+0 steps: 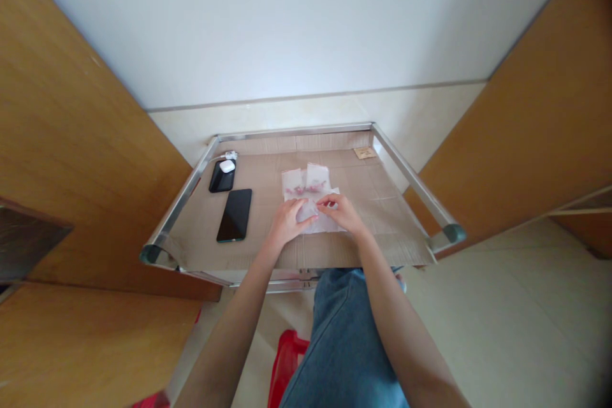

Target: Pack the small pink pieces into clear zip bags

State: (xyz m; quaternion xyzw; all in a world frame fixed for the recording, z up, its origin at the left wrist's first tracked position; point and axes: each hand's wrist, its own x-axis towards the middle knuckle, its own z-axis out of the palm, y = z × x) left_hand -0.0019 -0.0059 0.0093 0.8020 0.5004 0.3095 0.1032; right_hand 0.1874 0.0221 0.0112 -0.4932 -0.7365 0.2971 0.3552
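My left hand [285,224] is at the left side of a thin, whitish translucent plastic bag [308,210], its fingers curled and its thumb laid along the near side. From the right, my right hand [342,211] pinches the same bag between thumb and fingers near its upper edge. More pale plastic [327,224] lies flat under both hands. Just beyond them are small plastic bags: a left one [292,181] and a right one [317,175], both with small pinkish-red things near their lower ends. What these things are is too small to tell.
Cardboard [382,204] lines the cart top, edged by a metal rail [415,185]. To the left lie a black phone [234,215] and another dark phone [220,181] with a white earbud case [227,166] on it. A brown packet [364,153] sits far right. A red stool [285,363] stands below.
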